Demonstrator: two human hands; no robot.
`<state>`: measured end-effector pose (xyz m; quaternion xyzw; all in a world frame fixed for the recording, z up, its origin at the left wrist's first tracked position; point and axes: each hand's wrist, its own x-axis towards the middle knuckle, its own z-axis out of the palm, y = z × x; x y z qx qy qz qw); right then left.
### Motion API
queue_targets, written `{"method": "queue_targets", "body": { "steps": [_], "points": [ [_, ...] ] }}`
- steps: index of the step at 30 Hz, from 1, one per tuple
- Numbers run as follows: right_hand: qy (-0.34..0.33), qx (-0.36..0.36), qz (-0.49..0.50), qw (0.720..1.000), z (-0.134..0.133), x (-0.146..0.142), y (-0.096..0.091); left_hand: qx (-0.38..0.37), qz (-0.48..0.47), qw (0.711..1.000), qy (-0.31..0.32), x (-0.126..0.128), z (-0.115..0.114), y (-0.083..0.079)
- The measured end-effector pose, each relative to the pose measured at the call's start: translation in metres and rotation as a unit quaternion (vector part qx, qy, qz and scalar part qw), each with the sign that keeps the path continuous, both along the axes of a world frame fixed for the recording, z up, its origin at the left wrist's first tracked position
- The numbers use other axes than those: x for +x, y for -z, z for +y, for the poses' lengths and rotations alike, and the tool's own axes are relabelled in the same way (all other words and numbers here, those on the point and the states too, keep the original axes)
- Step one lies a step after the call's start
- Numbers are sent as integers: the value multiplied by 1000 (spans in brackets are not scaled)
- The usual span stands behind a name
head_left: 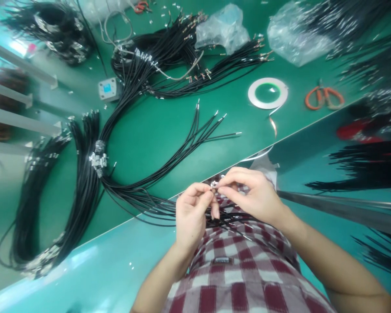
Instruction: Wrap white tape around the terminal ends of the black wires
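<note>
My left hand [192, 211] is closed in a pinch near the table's front edge, on what looks like the tip of a thin black cable. Facing it, my right hand [252, 193] pinches too, its fingertips almost touching the left ones. A small whitish bit [214, 184] shows between the two hands; what exactly the right fingers grip is too small to tell. Several black cables [159, 204] run from the bundle on the table to my left hand, and their ends lie over the checked apron in my lap. Other cables [179, 156] of that bundle curve up and right across the green table.
A white tape roll [252, 95] with a loose strip and orange-handled snips [324, 99] lie at the right. Coiled black cable bundles [84, 182] fill the left. At the back are more cables [169, 43], plastic bags [223, 28] and a small grey box [108, 89].
</note>
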<state>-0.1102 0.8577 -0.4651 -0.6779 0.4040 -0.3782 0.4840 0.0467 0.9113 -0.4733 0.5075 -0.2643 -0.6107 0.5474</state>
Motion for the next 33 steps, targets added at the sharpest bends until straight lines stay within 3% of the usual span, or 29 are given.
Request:
{"method": "queue_targets", "body": {
  "steps": [9,12,15,19,25,27,30,33],
  "points": [
    [-5,35,-40,999,-1,8,2,5,36,999,-1,-3,1,1],
    [-16,44,-45,998,-3,12,3,30,78,996,37,2,-1,1],
    [-29,67,-69,995,-5,15,4,70,142,981,114,12,-5,2],
    [-42,160,-122,979,-9,20,8,100,203,954,197,23,-13,8],
    [-123,332,-195,915,-17,17,16,92,195,945,246,22,-16,17],
    [-102,327,-182,922,-17,9,19,83,173,951,241,18,-13,21],
    [-1,280,-165,946,-17,-11,24,68,138,959,237,8,-5,32],
    [79,261,-161,948,-14,-33,27,58,77,967,235,-3,0,44]
  ]
}}
